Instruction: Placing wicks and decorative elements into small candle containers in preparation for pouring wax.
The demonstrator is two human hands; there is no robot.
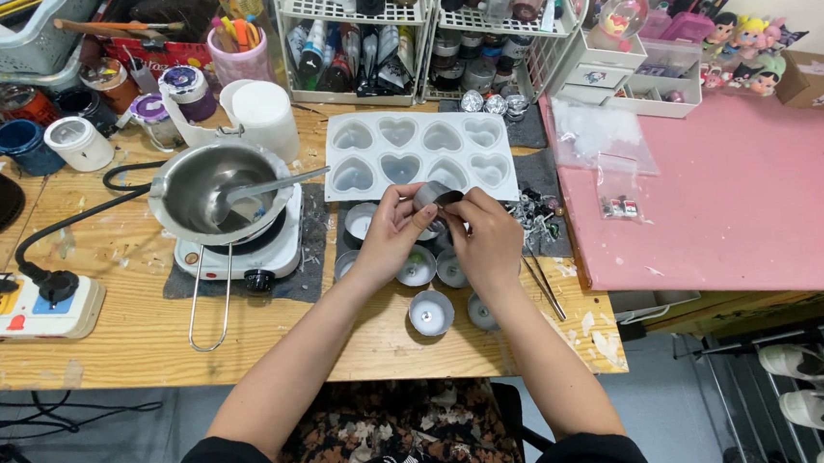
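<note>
Both my hands meet over the wooden table point(129, 329), holding one small metal tealight cup point(436, 195) tilted on its side. My left hand point(391, 233) grips its left side with fingertips. My right hand point(485, 236) pinches its right edge. Under my hands stand several more small metal cups point(431, 311), some with white wax and a wick inside. Just behind them lies a white silicone mould point(416, 154) with heart-shaped cavities.
A steel pot with a spoon point(211, 189) sits on a small white hotplate point(240, 253) to the left. A power strip point(21, 307) lies at far left. Tweezers point(543, 285) rest right of the cups. White racks of bottles point(388, 30) line the back; a pink tabletop point(748, 198) is at right.
</note>
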